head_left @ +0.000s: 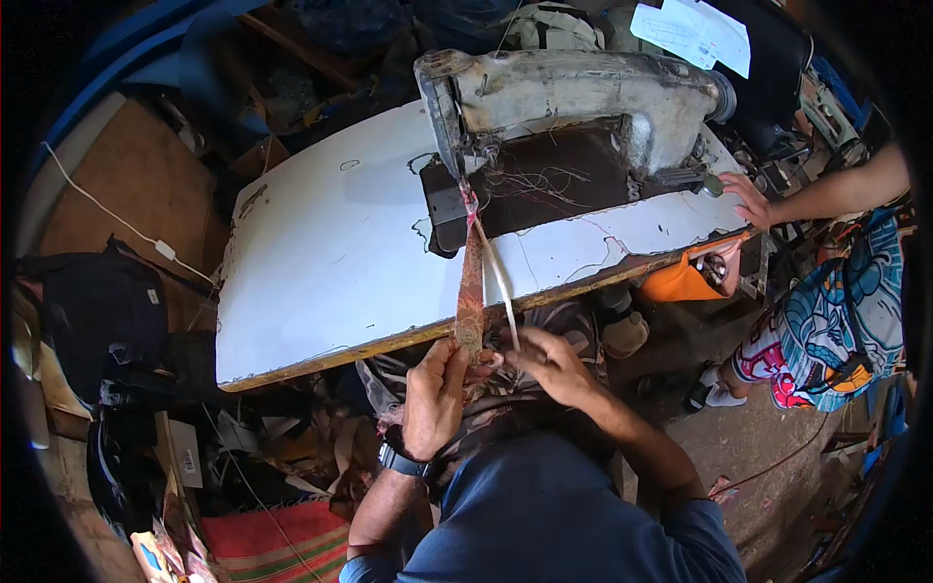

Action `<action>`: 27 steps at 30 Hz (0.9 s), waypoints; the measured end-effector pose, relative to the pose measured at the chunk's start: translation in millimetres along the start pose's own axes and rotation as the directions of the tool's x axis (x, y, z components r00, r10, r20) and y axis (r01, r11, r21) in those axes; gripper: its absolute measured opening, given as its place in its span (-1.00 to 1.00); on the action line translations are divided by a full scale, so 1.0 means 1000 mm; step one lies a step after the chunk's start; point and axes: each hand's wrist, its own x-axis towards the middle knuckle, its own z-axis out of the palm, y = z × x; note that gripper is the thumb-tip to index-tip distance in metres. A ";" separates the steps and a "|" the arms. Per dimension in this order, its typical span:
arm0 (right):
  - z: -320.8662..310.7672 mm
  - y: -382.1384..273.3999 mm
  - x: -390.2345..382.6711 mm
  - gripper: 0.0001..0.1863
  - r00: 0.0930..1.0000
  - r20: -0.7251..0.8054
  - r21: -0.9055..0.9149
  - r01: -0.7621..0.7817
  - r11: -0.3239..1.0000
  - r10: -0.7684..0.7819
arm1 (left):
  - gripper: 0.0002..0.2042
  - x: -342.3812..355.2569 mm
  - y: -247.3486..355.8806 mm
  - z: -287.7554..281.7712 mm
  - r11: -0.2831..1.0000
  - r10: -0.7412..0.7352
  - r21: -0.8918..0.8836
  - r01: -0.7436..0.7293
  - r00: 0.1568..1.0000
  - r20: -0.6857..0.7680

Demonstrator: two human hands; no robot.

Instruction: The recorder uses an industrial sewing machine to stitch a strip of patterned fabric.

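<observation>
A worn grey sewing machine [593,92] stands on a white tabletop [321,262]. From under its needle, a long strip of patterned brown-red fabric [470,282] runs toward me over the table's front edge. Its near end is pinched between the thumb and fingers of my left hand [434,394]. A thin white cord [501,277] comes from the same spot at the needle and slants down beside the strip. My right hand [556,369] has its fingers closed at the cord's lower end, just off the table edge. The fingertips are partly hidden.
Loose threads [544,180] lie on the dark machine bed. Another person's hand [753,199] rests at the table's right end. An orange pouch [685,279] hangs under the front edge. Left of the table are a black bag [92,311] and a white cable [107,209].
</observation>
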 end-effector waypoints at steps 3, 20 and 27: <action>0.009 -0.069 -0.036 -0.78 0.997 0.069 -0.001 -0.046 0.999 0.046 | -0.73 -0.006 -0.005 0.011 0.993 -0.118 -0.026 0.117 0.993 -0.029; -0.118 -0.089 -0.006 -0.67 0.885 -0.007 -0.963 0.118 0.240 -0.465 | -0.90 -0.018 -0.013 0.066 0.914 0.175 -0.352 -0.200 0.979 -0.102; -0.046 -0.085 0.055 -0.48 0.646 0.355 -0.734 0.641 0.227 -0.676 | -0.89 -0.012 -0.002 0.077 0.873 0.142 -0.462 -0.157 0.988 -0.066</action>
